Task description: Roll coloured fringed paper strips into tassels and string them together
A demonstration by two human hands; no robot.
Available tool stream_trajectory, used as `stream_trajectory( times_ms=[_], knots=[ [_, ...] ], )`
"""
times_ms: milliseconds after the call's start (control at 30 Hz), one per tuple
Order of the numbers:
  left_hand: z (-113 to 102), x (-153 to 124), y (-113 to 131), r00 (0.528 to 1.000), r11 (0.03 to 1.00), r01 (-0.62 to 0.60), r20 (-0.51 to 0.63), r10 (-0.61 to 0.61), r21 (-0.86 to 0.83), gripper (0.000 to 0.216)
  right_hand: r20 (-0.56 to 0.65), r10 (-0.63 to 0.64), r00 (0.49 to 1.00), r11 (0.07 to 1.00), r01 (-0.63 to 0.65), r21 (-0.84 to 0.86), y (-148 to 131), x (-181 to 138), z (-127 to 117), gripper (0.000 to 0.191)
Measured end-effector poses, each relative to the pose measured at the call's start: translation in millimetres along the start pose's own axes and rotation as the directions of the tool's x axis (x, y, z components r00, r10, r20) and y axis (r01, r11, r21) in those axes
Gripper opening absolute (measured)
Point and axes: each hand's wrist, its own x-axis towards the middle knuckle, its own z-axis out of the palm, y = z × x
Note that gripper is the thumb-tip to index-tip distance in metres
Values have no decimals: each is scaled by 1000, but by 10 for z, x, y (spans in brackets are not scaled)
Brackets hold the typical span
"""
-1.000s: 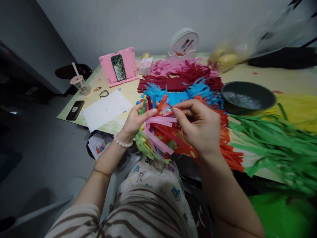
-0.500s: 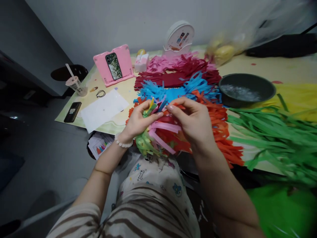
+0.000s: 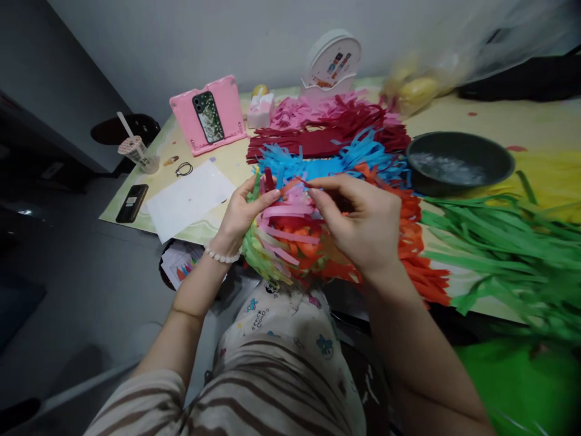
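A bunch of multicoloured paper strips (image 3: 285, 233), pink, green, red and orange, hangs from my left hand (image 3: 245, 209), whose thumb and fingers are closed round its top. To the right, my right hand (image 3: 363, 215) pinches the tip of a thin dark red strip (image 3: 303, 181) between thumb and forefinger, just over the bunch. Behind the hands lie fringed strips in rows: blue (image 3: 322, 166), dark red (image 3: 313, 144) and pink (image 3: 313, 112). Orange strips (image 3: 417, 254) spread beside and beneath my right hand.
A dark bowl (image 3: 494, 166) holding clear shreds stands right of the rows, with green strips (image 3: 508, 242) in front. On the left are a pink stand (image 3: 184, 118) with a phone, a white sheet (image 3: 186, 200), another phone (image 3: 132, 203) and a plastic cup (image 3: 140, 154).
My right hand has moved slightly right, away from the left, and now shows a dark red strip at its fingertips. My left hand has shifted a little left, tilting the bunch.
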Motion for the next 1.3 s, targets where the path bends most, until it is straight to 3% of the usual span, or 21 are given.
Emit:
stream_trajectory(
  times_ms=[367,867,1000,1100,1167,1300],
  knots=[
    [145,-125,103,995,965,101,43,-94,-242,43,-1,-69,998,989,68,-134,-38,-27,45,13],
    [114,-73,45,999,995,31,40,-27,-93,44,49,7,999,994,-2,-108,-32,-14,2,10],
    [104,-59,50,986,1000,-15,164,17,-11,39,112,158,981,985,-164,50,19,22,8,13],
    [94,-47,38,975,997,-37,223,20,70,38,291,263,920,906,-339,254,101,67,7,20],
    [96,-37,26,971,993,-50,236,23,106,39,356,297,886,863,-408,296,143,82,17,21],
    [122,-16,-4,970,983,-89,237,48,162,40,253,370,894,822,-442,358,127,85,62,25]
  ],
)
